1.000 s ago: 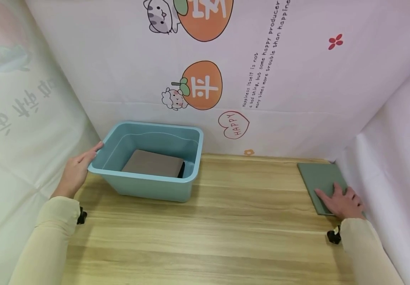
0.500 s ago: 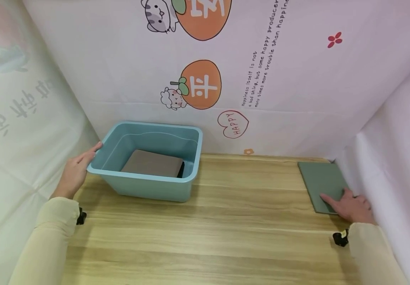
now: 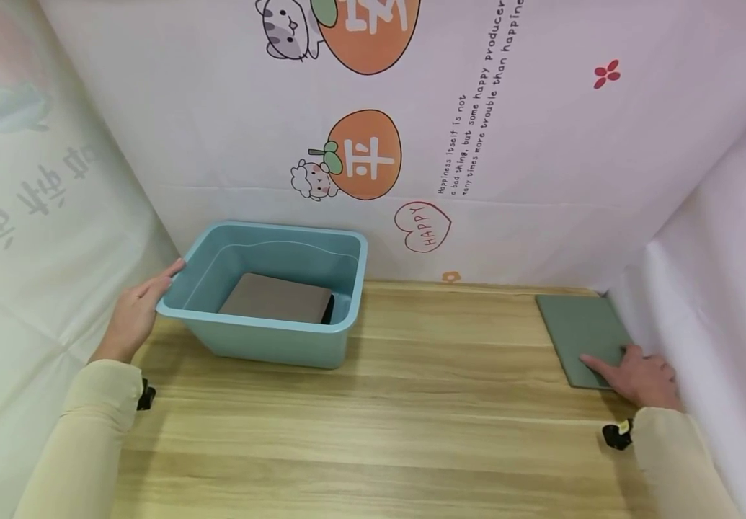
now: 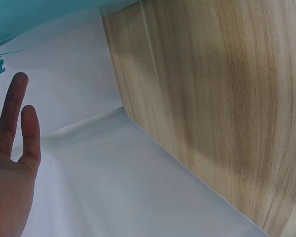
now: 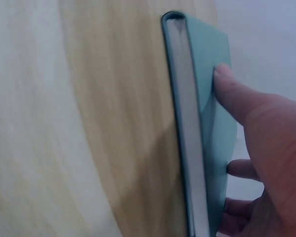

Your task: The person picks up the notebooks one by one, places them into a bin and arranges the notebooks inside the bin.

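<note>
At the left, my left hand (image 3: pixel 132 313) touches the side rim of a blue-green plastic bin (image 3: pixel 269 344); two straight fingers (image 4: pixel 12 111) show in the left wrist view. Inside the bin lies a grey-brown book-like block (image 3: pixel 275 297) with a dark edge. A thin green hardcover book (image 3: pixel 580 335) lies flat on the table at the far right. My right hand (image 3: pixel 648 378) holds its near right side, thumb on the cover and fingers curled at the far edge. The right wrist view shows the book's cover (image 5: pixel 207 59) and pale page edges beside the hand.
A wood-grain table (image 3: pixel 411 425) spans the front and middle. White printed cloth (image 3: pixel 509 238) walls the back, and plain white cloth (image 3: pixel 723 288) rises close beside the book and right hand. More cloth (image 3: pixel 22 303) stands behind the left hand.
My right hand has moved right from the middle of the book's cover to its right edge, and the book has shifted slightly left. The left hand and bin hold nearly still.
</note>
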Demonstrator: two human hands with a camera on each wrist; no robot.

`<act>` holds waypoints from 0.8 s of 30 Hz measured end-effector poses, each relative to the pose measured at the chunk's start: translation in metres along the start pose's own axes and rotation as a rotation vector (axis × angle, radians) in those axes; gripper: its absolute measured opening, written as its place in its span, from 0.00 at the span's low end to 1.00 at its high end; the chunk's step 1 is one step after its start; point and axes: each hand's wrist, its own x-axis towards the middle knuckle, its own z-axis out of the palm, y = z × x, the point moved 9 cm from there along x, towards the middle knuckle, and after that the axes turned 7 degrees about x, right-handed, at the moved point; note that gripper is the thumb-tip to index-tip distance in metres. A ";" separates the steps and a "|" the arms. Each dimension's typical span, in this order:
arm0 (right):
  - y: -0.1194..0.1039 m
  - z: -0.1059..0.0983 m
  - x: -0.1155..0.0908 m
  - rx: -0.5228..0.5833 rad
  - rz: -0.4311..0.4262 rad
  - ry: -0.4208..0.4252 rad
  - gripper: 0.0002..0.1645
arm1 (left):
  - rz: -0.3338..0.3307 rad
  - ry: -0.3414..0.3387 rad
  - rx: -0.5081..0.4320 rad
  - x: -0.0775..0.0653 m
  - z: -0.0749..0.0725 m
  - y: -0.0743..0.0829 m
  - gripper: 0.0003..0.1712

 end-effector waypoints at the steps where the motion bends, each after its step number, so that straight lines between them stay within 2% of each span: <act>1: -0.004 0.000 0.000 -0.008 -0.020 0.021 0.75 | 0.002 0.003 0.004 0.000 0.000 0.000 0.29; 7: -0.020 0.003 0.009 -0.030 -0.110 0.091 0.72 | 0.008 0.010 0.003 -0.003 0.001 0.002 0.28; 12: -0.025 0.007 0.013 0.020 -0.143 0.077 0.72 | 0.015 0.017 0.024 -0.004 0.001 0.002 0.28; 17: -0.028 0.002 0.011 0.026 -0.100 0.056 0.75 | 0.019 0.022 0.041 -0.004 -0.001 0.003 0.28; 24: -0.024 0.003 0.012 0.030 0.004 -0.081 0.81 | 0.011 0.024 0.061 -0.004 -0.002 0.003 0.28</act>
